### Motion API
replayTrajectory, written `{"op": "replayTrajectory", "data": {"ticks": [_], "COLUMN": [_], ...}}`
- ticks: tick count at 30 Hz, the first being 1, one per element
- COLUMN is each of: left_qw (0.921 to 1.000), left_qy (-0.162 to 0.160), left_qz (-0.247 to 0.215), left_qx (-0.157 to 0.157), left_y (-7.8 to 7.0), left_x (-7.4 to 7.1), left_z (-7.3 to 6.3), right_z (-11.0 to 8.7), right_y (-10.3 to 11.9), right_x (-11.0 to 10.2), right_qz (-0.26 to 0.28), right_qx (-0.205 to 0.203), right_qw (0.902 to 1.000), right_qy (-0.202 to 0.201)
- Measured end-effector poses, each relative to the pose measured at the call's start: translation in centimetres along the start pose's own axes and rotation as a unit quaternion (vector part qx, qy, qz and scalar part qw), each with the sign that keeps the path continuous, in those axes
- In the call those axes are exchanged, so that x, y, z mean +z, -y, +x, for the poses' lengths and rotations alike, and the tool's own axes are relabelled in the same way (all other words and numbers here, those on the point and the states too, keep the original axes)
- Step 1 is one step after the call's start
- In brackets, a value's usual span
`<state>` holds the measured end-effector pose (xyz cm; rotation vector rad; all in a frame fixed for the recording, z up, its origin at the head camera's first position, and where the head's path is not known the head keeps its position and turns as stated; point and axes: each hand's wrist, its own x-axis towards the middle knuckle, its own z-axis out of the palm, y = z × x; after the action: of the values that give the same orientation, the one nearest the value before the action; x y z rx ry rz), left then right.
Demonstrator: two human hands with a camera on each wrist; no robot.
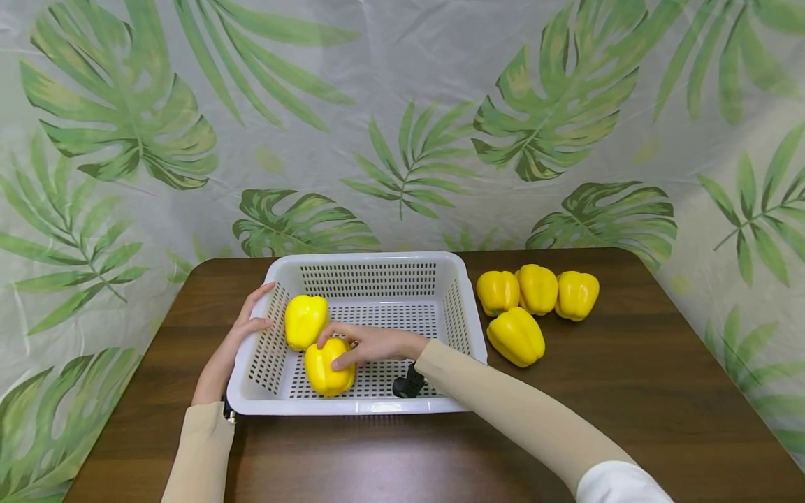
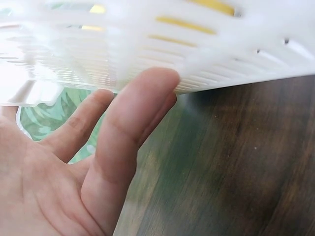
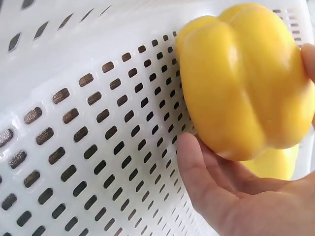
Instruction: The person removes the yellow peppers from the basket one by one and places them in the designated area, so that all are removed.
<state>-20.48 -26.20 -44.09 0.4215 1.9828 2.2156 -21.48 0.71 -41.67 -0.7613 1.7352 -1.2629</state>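
Note:
My right hand (image 1: 371, 344) is inside a white plastic basket (image 1: 358, 407), gripping a yellow bell pepper (image 1: 327, 377) between thumb and fingers. In the right wrist view this bell pepper (image 3: 241, 83) hangs close to the perforated floor; whether it touches the floor I cannot tell. A second bell pepper (image 1: 306, 318) sits beside it, toward the basket's left wall. At the left rim, my left hand (image 1: 235, 335) holds the basket, two digits over the edge. Other left fingers (image 2: 120, 132) touch the outer wall from below in the left wrist view.
Several more yellow bell peppers (image 1: 537, 288) stand grouped on the dark wooden table (image 1: 648, 391), just right of the basket. A leaf-patterned cloth (image 1: 415, 63) hangs behind the table. A black wrist camera (image 1: 409, 384) sits under my right wrist.

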Motion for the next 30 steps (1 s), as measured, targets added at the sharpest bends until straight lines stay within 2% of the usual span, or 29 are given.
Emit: {"op": "replayTrajectory", "data": {"ticks": [3, 8, 17, 23, 30], "left_qw": [1.0, 1.0, 0.9999, 0.9999, 1.0], "left_qy": [0.001, -0.001, 0.011, 0.008, 0.007], "left_qz": [0.0, -0.003, -0.011, -0.01, -0.001], "left_qx": [-0.006, -0.004, 0.0, 0.008, 0.0], "left_y": [-0.1, -0.1, 0.1, 0.1, 0.1], "left_x": [0.0, 0.1, -0.1, -0.2, -0.2], "left_z": [0.0, 0.1, 0.0, 0.0, 0.0], "right_z": [0.0, -0.2, -0.5, -0.7, -1.4], "right_y": [0.1, 0.4, 0.5, 1.0, 1.8], "right_x": [0.0, -0.1, -0.1, -0.3, -0.8], "right_qz": [0.0, -0.029, 0.011, -0.005, -0.028], "right_qx": [0.003, 0.004, 0.02, 0.025, 0.009], "right_qw": [0.9997, 0.9978, 0.9987, 0.9985, 0.9978], "right_qy": [-0.023, -0.06, -0.046, -0.049, -0.059]}}
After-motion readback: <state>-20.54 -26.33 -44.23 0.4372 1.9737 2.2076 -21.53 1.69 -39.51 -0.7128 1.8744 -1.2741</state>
